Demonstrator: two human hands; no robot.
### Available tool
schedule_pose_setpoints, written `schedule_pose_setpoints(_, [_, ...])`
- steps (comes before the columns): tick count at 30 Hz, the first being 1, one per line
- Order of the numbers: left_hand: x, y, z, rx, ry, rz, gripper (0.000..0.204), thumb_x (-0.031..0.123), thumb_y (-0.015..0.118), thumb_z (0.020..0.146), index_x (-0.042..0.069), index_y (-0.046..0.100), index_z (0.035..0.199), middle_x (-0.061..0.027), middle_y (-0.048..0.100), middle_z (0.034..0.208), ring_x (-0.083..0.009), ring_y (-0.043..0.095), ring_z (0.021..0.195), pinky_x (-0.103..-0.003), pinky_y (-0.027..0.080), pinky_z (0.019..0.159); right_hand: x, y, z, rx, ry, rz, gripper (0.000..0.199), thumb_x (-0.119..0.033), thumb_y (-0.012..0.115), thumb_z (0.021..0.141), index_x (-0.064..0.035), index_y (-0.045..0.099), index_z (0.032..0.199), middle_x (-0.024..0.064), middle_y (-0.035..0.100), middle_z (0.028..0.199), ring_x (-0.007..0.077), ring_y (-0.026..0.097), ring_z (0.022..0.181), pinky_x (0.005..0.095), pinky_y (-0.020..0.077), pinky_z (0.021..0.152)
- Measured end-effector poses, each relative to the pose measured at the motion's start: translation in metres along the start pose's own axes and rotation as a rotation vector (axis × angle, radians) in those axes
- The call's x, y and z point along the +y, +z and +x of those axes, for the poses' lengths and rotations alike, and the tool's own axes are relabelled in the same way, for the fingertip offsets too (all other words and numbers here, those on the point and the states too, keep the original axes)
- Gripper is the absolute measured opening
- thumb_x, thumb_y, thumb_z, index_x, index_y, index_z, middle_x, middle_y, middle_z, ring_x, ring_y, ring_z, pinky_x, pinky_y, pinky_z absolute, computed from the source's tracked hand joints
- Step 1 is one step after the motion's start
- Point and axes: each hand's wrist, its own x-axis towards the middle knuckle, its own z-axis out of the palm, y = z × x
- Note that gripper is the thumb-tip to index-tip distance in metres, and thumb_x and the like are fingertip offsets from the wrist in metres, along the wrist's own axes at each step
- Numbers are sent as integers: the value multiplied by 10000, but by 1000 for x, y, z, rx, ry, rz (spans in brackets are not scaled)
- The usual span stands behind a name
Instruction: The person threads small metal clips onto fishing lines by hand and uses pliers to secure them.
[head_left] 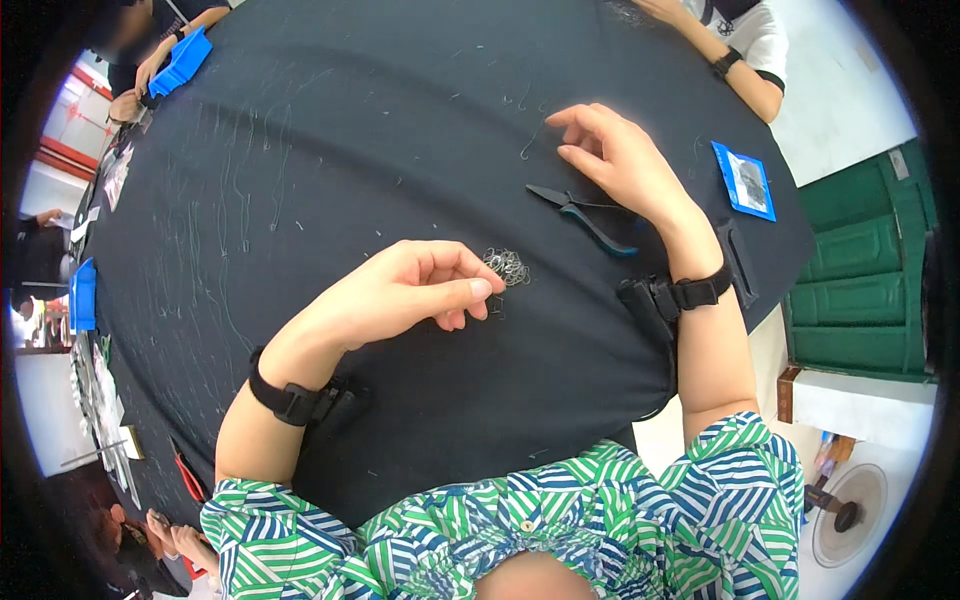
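Observation:
My left hand (405, 288) reaches over the black cloth with thumb and forefinger pinched together. Its fingertips touch the near edge of a small pile of metal fish hooks (512, 267); what lies in the pinch is too small to make out. To the right and farther off, my right hand (625, 160) hovers with thumb and forefinger apart and nothing visible between them. Just left of its fingertips lies a single hook (526, 154) on a thin line. Pliers (597, 228) with dark blue handles rest on the cloth below my right hand, one handle partly covered by it.
Many thin lines with hooks (245, 215) are spread over the left of the black cloth (430, 400). A blue packet (745, 182) lies at the right edge. Blue trays (182, 62) stand along the left side. Other people sit around the table; a fan (848, 515) is at the lower right.

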Motion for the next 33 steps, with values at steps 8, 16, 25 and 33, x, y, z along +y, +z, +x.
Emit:
schedule_pose_setpoints(8, [-1, 0, 3, 48, -68, -79, 267, 252, 592, 956, 21, 636, 1082, -17, 649, 839, -67, 606, 718, -204, 512, 684, -12, 14, 10, -29, -103, -55, 174, -93, 617, 867, -50, 621, 1035, 48, 563, 824, 149, 552, 719, 297, 462, 670])
schedule_pose_setpoints(16, [-2, 1, 0, 118, -13, -152, 262, 249, 583, 957, 28, 640, 1085, -9, 647, 836, -52, 589, 713, -193, 493, 676, -19, 18, 2, 32, -202, -65, 103, -107, 618, 881, -21, 601, 935, 67, 565, 822, 158, 533, 701, 296, 448, 655])
schedule_pose_setpoints(25, [3, 8, -3, 415, 228, -194, 234, 109, 642, 910, 52, 559, 1122, -19, 619, 993, -59, 585, 842, -197, 485, 699, -82, 8, -17, -146, -122, 460, 155, -134, 604, 917, 17, 591, 951, 92, 592, 862, 156, 580, 783, 282, 464, 708])
schedule_pose_setpoints(33, [0, 11, -5, 446, 499, 21, 243, 31, 667, 872, 59, 530, 1071, -19, 594, 992, -68, 588, 870, -202, 499, 697, -93, 19, -24, -280, 51, 831, 149, -144, 578, 955, 3, 587, 980, 8, 578, 858, 73, 534, 776, 229, 442, 680])
